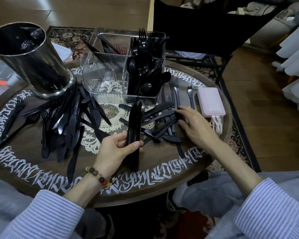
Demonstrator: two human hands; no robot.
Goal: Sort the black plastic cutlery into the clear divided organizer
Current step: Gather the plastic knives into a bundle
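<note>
We are partway through. The clear organizer stands at the back of the round desk; its right-hand compartments already hold forks upright and spoons, a few knives lean in the far left one, and the near left compartment looks bare.

Our left hand has its grip clamped on a stacked bundle of knives, thumb across the front, blades pointing toward the organizer. Our right hand lies over the scattered knives to the right, fingers spread and relaxed, fingertips touching the loose pieces — not curled round any we can make out.

Much remains, we judge: a large heap of mixed cutlery fans out from the foot of the metal cylinder on the left — forks and knives among it. A pink power bank sits just beside the right-hand scatter.
</note>
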